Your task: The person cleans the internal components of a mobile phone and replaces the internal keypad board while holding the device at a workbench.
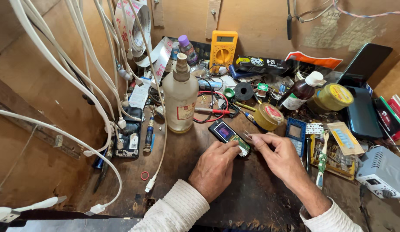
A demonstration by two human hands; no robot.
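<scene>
A small opened phone [229,136] is held flat on the dark workbench [251,193], just to the right of the tall plastic bottle [180,96].

The phone's near end is pinched by the curled fingers of the left hand [215,169], and tweezers [247,135] are gripped between the closed thumb and forefinger of the right hand [279,157], their tips set at the same end. Right of the bottle, beyond the phone, a yellow tape roll [269,116] is seen; behind the bottle a yellow multimeter [223,49] is propped; left of it white cables [92,86] are hung.
</scene>
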